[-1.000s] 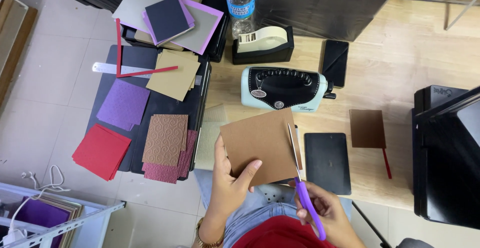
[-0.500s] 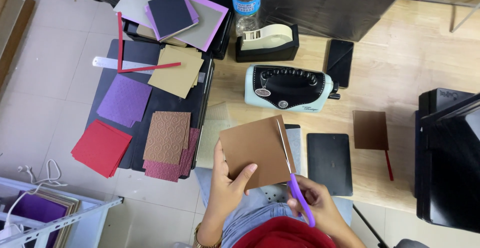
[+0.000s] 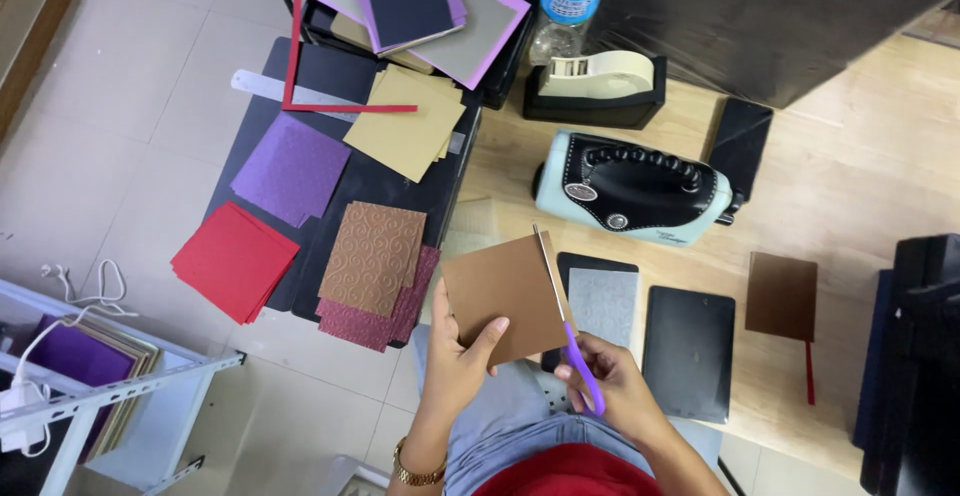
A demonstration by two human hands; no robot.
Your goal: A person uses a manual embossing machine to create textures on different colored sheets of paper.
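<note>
Left hand [image 3: 455,361] grips brown card square [image 3: 505,299] by lower edge, above lap near bench [image 3: 870,186] edge. Right hand [image 3: 612,388] clasps purple-handled scissors [image 3: 563,321]. Blades now reach farther up card's right edge than half second earlier; cut looks nearly through.

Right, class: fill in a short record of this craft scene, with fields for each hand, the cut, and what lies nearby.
left hand: holds the brown card by its lower left edge
right hand: works purple-handled scissors
cut: blades lie along the card's right edge
desk, behind: pale blue embossing machine, tape dispenser
left side: red paper stack, purple sheet, patterned brown sheet
</note>
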